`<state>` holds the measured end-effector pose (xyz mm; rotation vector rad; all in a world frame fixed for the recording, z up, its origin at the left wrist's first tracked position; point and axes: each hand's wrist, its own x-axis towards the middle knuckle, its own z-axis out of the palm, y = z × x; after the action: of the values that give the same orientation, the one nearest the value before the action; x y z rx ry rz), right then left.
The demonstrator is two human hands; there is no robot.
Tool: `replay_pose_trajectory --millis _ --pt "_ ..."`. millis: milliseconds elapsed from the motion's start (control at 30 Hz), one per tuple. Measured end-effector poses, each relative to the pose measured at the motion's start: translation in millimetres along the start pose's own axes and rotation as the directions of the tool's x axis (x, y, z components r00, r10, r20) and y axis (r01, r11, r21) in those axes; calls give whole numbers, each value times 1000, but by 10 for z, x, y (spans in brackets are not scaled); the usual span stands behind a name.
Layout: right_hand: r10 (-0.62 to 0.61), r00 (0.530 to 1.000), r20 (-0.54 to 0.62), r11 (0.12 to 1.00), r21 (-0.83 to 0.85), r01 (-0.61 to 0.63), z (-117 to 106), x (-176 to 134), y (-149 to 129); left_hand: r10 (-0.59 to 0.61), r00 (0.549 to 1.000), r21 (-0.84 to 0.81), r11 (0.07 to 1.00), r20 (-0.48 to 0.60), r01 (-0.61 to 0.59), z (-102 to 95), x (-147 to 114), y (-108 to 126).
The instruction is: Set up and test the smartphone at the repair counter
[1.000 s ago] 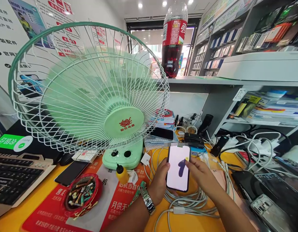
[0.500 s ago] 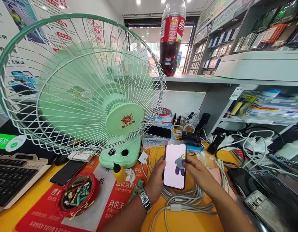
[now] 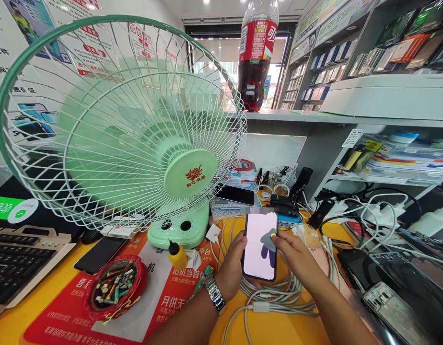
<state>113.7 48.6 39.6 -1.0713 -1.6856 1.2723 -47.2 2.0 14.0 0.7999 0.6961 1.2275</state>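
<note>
Shiny silver metal-link wristband (image 3: pixel 215 294)

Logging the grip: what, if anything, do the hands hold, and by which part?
A phone, by its left edge in the left hand; the right hand is at the phone's right edge; whether it also grips is unclear.

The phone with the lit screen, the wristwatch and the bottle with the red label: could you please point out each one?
Phone (image 3: pixel 257 247): head view, on the middle of its lit screen.
Wristwatch (image 3: pixel 215 293): head view, on its metal band.
Bottle (image 3: pixel 258 48): head view, on its red label.
</note>
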Motion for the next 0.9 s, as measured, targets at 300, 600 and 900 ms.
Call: replay_pose_trajectory --millis 300,600,900 --pt "-86 943 322 996 -4 93 54 -118 -64 -14 992 -194 981 -122 -10 81 6 184" --pt "-73 988 139 994 -69 83 134 -59 -9 16 994 -178 983 -110 -35 39 13 99" --pt "-28 998 51 986 -161 36 162 -50 3 21 996 -141 989 -81 -32 24 2 64"
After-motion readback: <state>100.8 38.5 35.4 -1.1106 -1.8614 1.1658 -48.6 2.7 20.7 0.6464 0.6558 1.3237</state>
